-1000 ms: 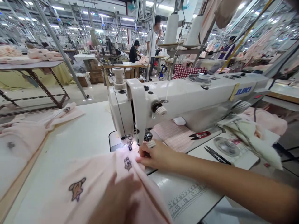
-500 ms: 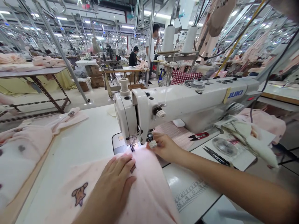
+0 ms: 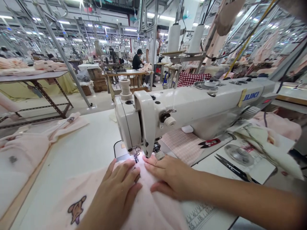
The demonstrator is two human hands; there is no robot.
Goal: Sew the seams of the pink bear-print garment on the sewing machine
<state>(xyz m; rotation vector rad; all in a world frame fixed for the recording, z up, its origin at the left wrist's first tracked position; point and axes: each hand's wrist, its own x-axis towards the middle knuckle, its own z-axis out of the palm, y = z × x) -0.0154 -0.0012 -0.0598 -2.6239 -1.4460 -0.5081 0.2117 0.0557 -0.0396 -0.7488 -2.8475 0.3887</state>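
Pink fabric (image 3: 148,207) under flat, open left hand (image 3: 117,191) and right hand (image 3: 170,179), needle area partly hidden.

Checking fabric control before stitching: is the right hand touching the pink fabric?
Touching. The head view shows the right hand lying flat on the pink fabric just before the needle, no gap visible.

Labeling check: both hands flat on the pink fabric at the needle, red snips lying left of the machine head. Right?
Not quite. The head view shows the red snips lying right of the machine head, under the arm on the checked cloth. The rest holds: left hand and right hand both lie flat on the pink fabric at the needle.
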